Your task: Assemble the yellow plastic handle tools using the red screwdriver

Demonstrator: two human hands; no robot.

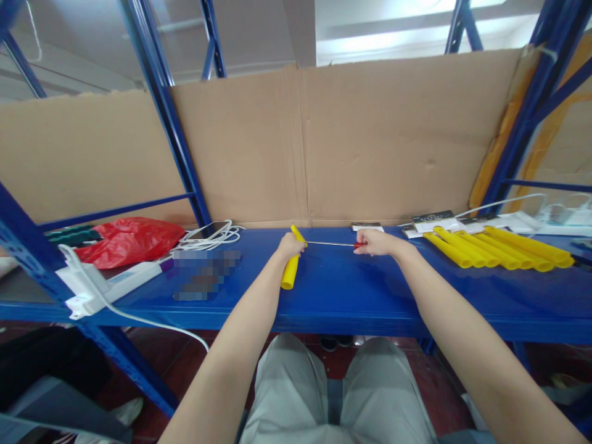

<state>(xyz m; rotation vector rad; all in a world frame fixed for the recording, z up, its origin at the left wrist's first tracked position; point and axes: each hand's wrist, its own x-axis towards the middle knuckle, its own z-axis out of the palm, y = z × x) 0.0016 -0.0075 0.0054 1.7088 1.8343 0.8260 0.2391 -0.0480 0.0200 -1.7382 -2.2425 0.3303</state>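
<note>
My left hand [289, 245] is closed around a yellow tube [290, 274], which lies at a slant, its round open end toward me and its narrower end pointing away. The fingers cover the tube's middle. Level with it, my right hand [374, 242] grips the red handle of a screwdriver [330, 243]. Its thin metal shaft runs left, and the tip reaches the side of the tube by my left fingers. Whether the tip is in contact with something small there I cannot make out.
Several yellow tubes [502, 248] lie side by side on the right of the blue shelf [351, 290]. On the left are a red plastic bag [134, 240], a white power strip [123, 283] and a coiled white cable [215, 235]. A cardboard wall [370, 135] stands behind.
</note>
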